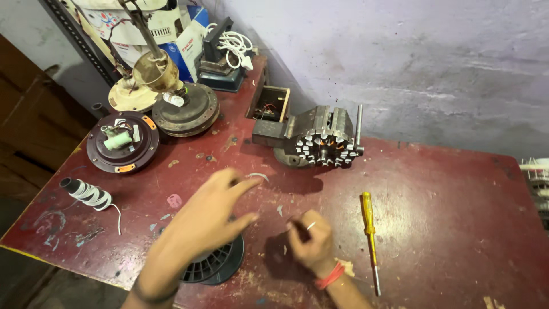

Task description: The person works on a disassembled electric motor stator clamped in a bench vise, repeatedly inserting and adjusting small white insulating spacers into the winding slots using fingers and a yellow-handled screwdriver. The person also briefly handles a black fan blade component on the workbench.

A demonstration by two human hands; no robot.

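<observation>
My left hand [211,220] hovers with its fingers spread above a black plastic spool [216,264] that lies flat near the front edge of the red workbench [446,217]. Nothing is in it. To its right, my right hand [311,240] rests on the bench with the fingers curled closed and a red band at the wrist. I see nothing held in it. Beyond both hands, a metal fan stator [323,140] with copper windings is clamped in a small vise. A yellow-handled screwdriver [369,229] lies just right of my right hand.
Two round fan motor housings [122,143] [186,109] sit at the back left, with a small wooden box [269,104] and a white cable [234,46] behind. A black tube wrapped in white sleeving [86,193] lies at the left edge. A purple-grey wall runs behind the bench.
</observation>
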